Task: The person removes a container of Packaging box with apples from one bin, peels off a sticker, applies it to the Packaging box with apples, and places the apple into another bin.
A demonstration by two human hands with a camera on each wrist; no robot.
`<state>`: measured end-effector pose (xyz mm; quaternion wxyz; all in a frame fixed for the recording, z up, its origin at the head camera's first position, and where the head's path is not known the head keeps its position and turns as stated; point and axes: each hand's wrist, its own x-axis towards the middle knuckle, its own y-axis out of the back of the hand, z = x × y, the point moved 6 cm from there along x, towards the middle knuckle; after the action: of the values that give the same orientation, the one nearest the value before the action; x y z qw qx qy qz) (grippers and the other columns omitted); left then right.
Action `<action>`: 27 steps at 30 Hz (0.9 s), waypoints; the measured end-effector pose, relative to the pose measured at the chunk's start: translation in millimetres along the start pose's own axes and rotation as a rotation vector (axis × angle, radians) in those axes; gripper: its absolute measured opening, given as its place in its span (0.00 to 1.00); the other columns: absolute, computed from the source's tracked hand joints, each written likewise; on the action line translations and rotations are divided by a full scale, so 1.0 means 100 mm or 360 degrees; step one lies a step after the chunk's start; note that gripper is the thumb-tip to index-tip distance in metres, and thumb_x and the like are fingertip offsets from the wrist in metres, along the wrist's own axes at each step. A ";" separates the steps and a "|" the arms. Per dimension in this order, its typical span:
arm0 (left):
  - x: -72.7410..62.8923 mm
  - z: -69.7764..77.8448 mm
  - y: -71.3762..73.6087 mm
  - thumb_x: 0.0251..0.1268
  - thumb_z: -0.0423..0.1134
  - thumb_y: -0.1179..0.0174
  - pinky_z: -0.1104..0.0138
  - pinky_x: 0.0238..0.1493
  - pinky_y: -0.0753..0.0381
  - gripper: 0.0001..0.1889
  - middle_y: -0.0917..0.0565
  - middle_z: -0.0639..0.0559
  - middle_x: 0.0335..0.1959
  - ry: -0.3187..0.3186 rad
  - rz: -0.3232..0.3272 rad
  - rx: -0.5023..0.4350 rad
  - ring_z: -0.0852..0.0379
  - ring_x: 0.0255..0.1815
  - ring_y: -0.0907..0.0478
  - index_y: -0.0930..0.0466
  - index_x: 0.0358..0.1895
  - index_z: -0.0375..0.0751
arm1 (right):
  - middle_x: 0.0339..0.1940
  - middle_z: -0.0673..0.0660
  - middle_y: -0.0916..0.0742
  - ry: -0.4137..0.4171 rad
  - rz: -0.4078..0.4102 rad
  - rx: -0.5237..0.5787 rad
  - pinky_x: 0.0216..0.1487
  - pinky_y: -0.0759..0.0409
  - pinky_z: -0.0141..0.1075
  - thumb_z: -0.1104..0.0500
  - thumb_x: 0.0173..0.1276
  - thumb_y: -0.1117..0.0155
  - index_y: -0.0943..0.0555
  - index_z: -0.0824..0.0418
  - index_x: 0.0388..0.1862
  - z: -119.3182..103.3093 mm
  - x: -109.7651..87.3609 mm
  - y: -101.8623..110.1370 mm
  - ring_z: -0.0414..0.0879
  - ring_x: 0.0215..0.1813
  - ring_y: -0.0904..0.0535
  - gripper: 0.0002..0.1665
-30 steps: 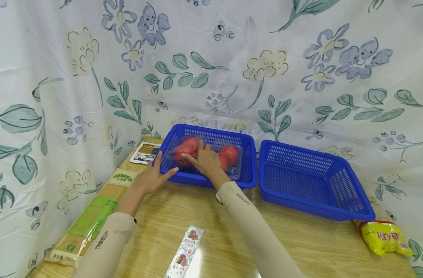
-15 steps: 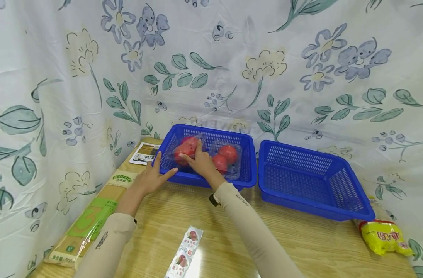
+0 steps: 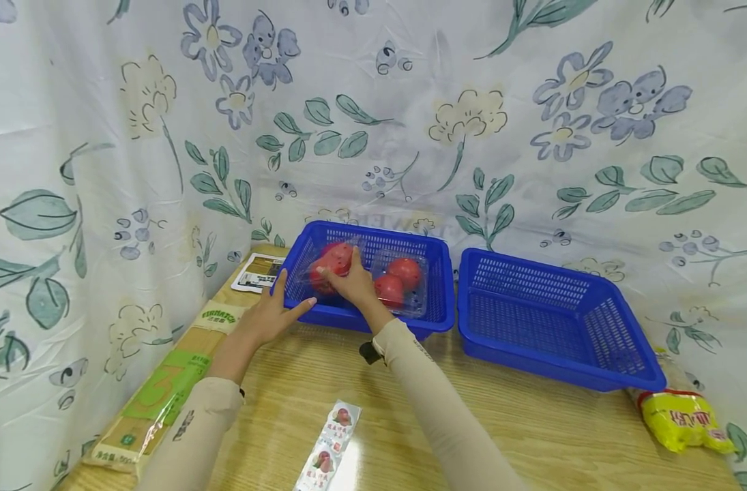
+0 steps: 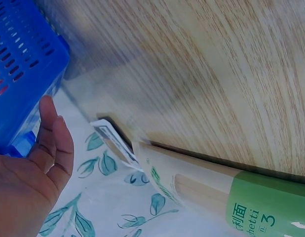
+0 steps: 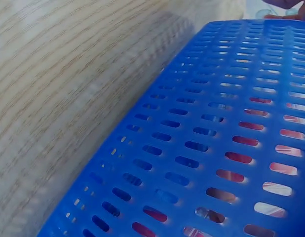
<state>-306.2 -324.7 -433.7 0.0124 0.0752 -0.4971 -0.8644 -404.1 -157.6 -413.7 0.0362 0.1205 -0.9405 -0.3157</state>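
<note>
In the head view, my right hand (image 3: 356,281) reaches into the left blue basket (image 3: 437,273). Its thumb and fingers grip a clear plastic box of red round fruit (image 3: 333,262), which sits tilted at the basket's left side. Beside it lies a second clear box of red fruit (image 3: 404,273), right of my hand. My left hand (image 3: 269,317) holds the basket's front left corner, its thumb along the front rim. In the left wrist view, the fingers (image 4: 61,148) bend round the outer wall. The right wrist view shows mostly the perforated basket wall (image 5: 192,133), which hides the right hand's grip.
A second blue basket (image 3: 520,334) stands to the right, with a yellow and clear bag (image 3: 683,416) beyond it. A spaghetti pack (image 3: 170,382) and a white-edged packet (image 3: 256,273) lie left. A strip of fruit stickers (image 3: 327,450) lies in front. A floral curtain (image 3: 410,136) hangs behind.
My right hand and wrist have shifted slightly left, uncovering more of the right fruit box. Its fingers have drawn together on the left box. The left hand stays at the basket corner.
</note>
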 end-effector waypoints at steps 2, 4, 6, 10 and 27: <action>-0.01 0.01 0.00 0.64 0.79 0.64 0.29 0.63 0.40 0.57 0.56 0.14 0.73 0.0000 0.0002 0.0002 0.15 0.68 0.45 0.78 0.79 0.43 | 0.74 0.68 0.31 -0.0028 -0.0014 0.0031 0.72 0.35 0.58 0.35 0.63 0.34 0.57 0.57 0.83 0.01 0.00 0.00 0.66 0.74 0.36 0.63; -0.01 0.02 0.01 0.65 0.78 0.64 0.29 0.63 0.40 0.56 0.55 0.15 0.73 0.0003 0.0003 0.0001 0.15 0.68 0.45 0.78 0.79 0.43 | 0.75 0.68 0.31 -0.0050 -0.0023 0.0060 0.72 0.36 0.57 0.35 0.62 0.33 0.57 0.57 0.83 0.01 0.00 0.00 0.66 0.75 0.37 0.64; -0.02 0.03 0.01 0.65 0.78 0.64 0.29 0.63 0.40 0.57 0.55 0.15 0.73 0.0004 0.0003 0.0003 0.15 0.68 0.45 0.78 0.79 0.43 | 0.75 0.68 0.32 -0.0074 -0.0025 0.0098 0.72 0.36 0.57 0.37 0.61 0.31 0.58 0.57 0.83 0.02 0.01 0.00 0.65 0.75 0.37 0.65; -0.02 0.05 0.02 0.64 0.79 0.65 0.29 0.63 0.40 0.57 0.55 0.15 0.73 -0.0004 0.0005 0.0013 0.15 0.68 0.45 0.78 0.79 0.43 | 0.76 0.67 0.33 -0.0131 -0.0023 0.0191 0.73 0.36 0.55 0.41 0.60 0.27 0.58 0.57 0.83 0.03 0.02 0.01 0.64 0.76 0.38 0.65; 0.00 0.01 0.00 0.64 0.80 0.66 0.30 0.62 0.37 0.57 0.55 0.15 0.73 0.0011 -0.0015 0.0051 0.15 0.68 0.44 0.79 0.79 0.43 | 0.80 0.62 0.39 -0.0211 -0.0086 0.0490 0.65 0.25 0.50 0.50 0.61 0.24 0.58 0.53 0.83 0.05 -0.01 0.07 0.59 0.77 0.38 0.64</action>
<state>-306.6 -323.6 -433.1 0.0089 0.0806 -0.5104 -0.8561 -405.8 -149.0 -413.3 -0.0533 0.1289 -0.9744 -0.1761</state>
